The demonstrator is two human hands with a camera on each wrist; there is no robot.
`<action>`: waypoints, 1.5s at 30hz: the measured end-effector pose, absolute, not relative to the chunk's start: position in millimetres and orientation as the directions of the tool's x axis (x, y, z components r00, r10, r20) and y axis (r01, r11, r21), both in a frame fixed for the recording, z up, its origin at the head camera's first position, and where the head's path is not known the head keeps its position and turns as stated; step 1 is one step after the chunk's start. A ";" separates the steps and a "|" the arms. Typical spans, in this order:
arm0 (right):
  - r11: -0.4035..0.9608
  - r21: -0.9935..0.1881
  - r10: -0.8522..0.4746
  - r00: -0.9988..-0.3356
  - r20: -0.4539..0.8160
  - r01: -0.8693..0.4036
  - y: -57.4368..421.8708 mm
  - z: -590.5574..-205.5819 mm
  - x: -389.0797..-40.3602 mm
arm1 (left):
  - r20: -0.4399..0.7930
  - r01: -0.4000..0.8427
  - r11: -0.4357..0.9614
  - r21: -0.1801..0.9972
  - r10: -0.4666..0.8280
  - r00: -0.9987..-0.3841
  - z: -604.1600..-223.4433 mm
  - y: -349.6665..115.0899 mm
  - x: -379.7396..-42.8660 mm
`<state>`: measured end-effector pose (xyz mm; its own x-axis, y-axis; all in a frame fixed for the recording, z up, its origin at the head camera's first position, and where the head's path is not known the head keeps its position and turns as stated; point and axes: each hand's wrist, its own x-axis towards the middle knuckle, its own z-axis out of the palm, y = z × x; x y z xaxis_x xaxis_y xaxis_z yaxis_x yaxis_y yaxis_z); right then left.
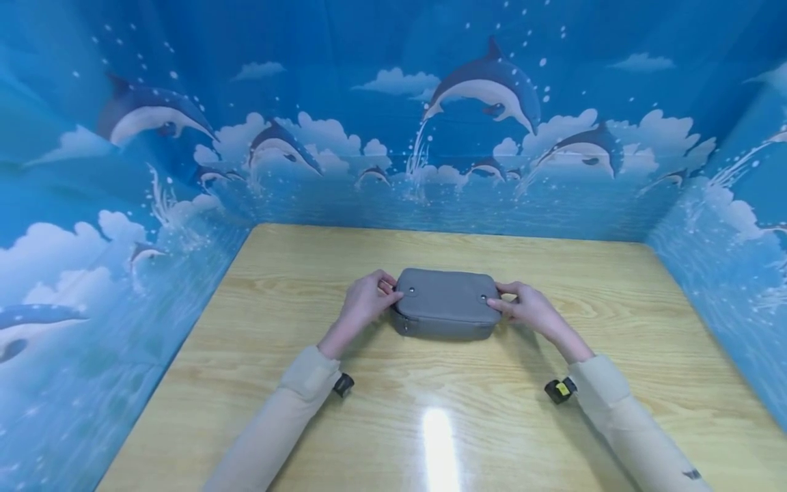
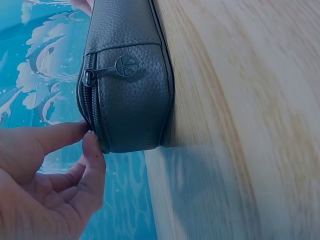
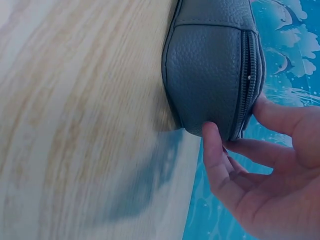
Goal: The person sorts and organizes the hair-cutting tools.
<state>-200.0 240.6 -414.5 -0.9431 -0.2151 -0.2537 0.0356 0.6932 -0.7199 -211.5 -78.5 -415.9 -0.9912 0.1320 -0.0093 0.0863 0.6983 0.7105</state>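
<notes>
A grey zip bag of pebbled leather [image 1: 447, 297] lies on the table, two metal studs on its top. At its left end my left hand [image 1: 367, 295] pinches the upper edge between thumb and fingers. My right hand [image 1: 530, 309] pinches the opposite end, thumb on top near a stud. The left wrist view shows the zip pull [image 2: 126, 66], a round metal charm, hanging on the side close to my left fingers [image 2: 92, 155]. In the right wrist view the zip [image 3: 248, 80] runs along the upper edge beside my right thumb [image 3: 272, 114]. The zip appears closed.
The wood-grain table [image 1: 492, 417] spreads around the bag, with a bright light reflection at its front. Blue dolphin-printed curtains [image 1: 381, 184] stand along the back and both sides. A small dark device sits at each wrist [image 1: 559, 390].
</notes>
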 end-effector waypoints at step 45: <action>0.684 -0.724 -0.183 -0.941 -0.286 0.087 224.3 -416.6 -193.7 | 0.216 0.378 0.859 0.346 0.320 -0.923 -414.5 -89.5 -174.7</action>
<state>-193.7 224.3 -416.6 -0.9407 -0.1826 -0.2859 0.0872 0.6843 -0.7240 -174.7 -89.5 -414.5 -0.9226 0.3198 0.2156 0.3784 0.8587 0.3456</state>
